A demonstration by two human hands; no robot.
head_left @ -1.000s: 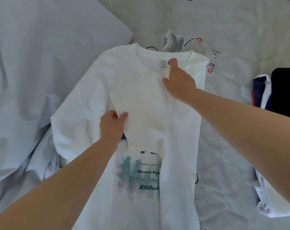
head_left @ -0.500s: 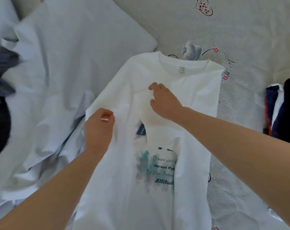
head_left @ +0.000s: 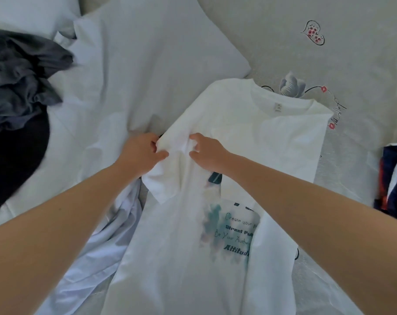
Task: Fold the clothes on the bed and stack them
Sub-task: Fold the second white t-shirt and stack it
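Head view: you look down at a white T-shirt (head_left: 238, 155) lying on the bed (head_left: 329, 53), collar at the far end, hem toward you.
T-shirt: soft, smooth knit, a small label inside the round neck, and a teal and black print with lettering near the middle; its right side is folded in over the body, giving a straight right edge.
Left sleeve: a short flap bunched and creased at the shirt's left edge, its free corner hanging toward you.
Left hand (head_left: 140, 153): your thumb and curled fingers pinch the sleeve fabric at the shirt's left edge.
Right hand (head_left: 206, 151): your fingers are curled and pinch the same bunched fabric just right of your left hand.
Bed cover: pale grey, finely textured, printed with a flower (head_left: 291, 85) and a heart (head_left: 314, 34).
Pillow (head_left: 152, 53): plump, pale blue-white, smooth, left of and beyond the shirt.
Dark garment (head_left: 18, 87): crumpled grey and black cloth at the far left.
Light blue garment (head_left: 106, 242): wrinkled, partly under the shirt's left side.
Folded stack (head_left: 393, 178): navy, white and red fabric at the right edge.
Change: half a second ago your right hand rested flat near the shirt's middle and your left held the edge lower down; now both hands meet at the left sleeve.
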